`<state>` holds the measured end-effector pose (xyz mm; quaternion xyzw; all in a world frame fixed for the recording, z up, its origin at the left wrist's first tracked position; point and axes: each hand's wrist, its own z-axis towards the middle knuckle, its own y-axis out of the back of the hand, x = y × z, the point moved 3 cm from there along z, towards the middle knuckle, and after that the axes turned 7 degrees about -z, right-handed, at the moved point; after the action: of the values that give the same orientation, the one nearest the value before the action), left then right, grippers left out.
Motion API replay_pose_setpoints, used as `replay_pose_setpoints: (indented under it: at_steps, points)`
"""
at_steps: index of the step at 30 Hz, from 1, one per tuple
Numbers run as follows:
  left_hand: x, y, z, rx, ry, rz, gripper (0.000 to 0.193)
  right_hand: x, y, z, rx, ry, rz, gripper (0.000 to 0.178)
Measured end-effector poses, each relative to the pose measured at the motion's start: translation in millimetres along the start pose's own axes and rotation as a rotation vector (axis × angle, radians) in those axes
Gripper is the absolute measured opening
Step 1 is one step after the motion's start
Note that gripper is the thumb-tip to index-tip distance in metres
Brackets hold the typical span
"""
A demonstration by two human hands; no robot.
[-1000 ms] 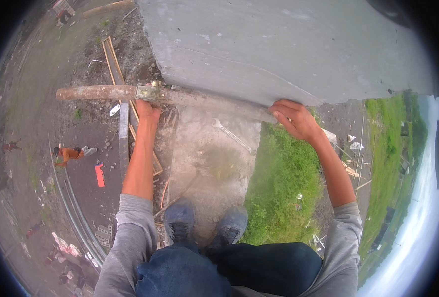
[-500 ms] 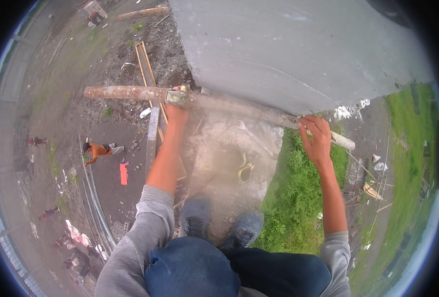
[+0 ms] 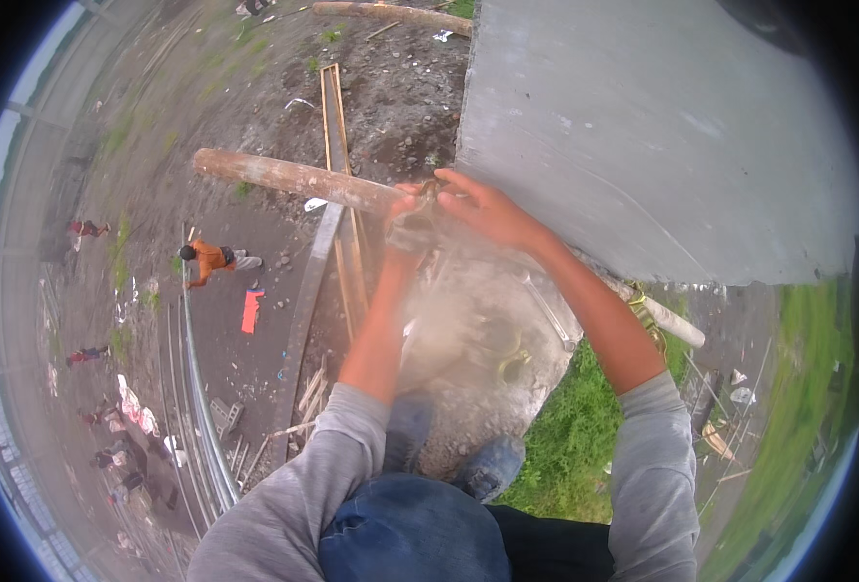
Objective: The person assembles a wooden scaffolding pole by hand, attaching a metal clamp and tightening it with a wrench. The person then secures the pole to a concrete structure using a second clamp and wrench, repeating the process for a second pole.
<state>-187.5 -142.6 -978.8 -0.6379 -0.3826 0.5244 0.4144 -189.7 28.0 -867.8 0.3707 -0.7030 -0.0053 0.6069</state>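
A rusty, plaster-smeared pipe [image 3: 289, 177] lies across in front of me, along the base of a grey concrete column. My left hand [image 3: 400, 215] grips a dusty scaffold clamp [image 3: 413, 229] at the pipe. My right hand [image 3: 493, 215] reaches over from the right, its fingers bent onto the top of the same clamp; the fingertips are partly blurred. Around the pipe near its right end sits a yellowish clamp [image 3: 647, 314]. On the concrete ledge [image 3: 459, 388] below lie a wrench [image 3: 550, 308] and another yellowish clamp [image 3: 514, 365], both hazy.
The grey concrete column [image 3: 643, 126] fills the upper right. My shoes stand on the narrow ledge, high above the ground. Far below are a person in orange [image 3: 212, 258], long pipes [image 3: 197, 388], a timber frame [image 3: 337, 145] and green plants [image 3: 580, 436].
My right hand has left the pipe's right end and come over to the clamp at my left hand. The left hand stays on that clamp. The whole view has shifted and turned somewhat.
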Motion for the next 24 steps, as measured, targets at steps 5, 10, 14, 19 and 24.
replay_pose_setpoints:
  at_steps: [5, 10, 14, 19, 24]
  points:
    - [-2, 9, 3, 0.035, -0.012, -0.053, 0.02, -7, -13, 24, 0.031, -0.01, 0.165, 0.089]
    - [-1, 9, -2, 0.081, -0.046, -0.043, 0.02, -10, -31, 17, -0.034, -0.047, 0.049, 0.082]
    - [-1, 8, -5, 0.053, -0.049, -0.037, 0.021, -1, -31, 12, 0.011, -0.1, 0.023, 0.074]
    - [-1, 7, -6, 0.051, -0.091, -0.027, 0.022, 0, -33, 10, 0.01, -0.142, -0.067, 0.064]
    - [-2, 0, -6, 0.145, -0.094, -0.068, 0.024, -9, -40, 13, -0.138, -0.021, -0.077, 0.071]
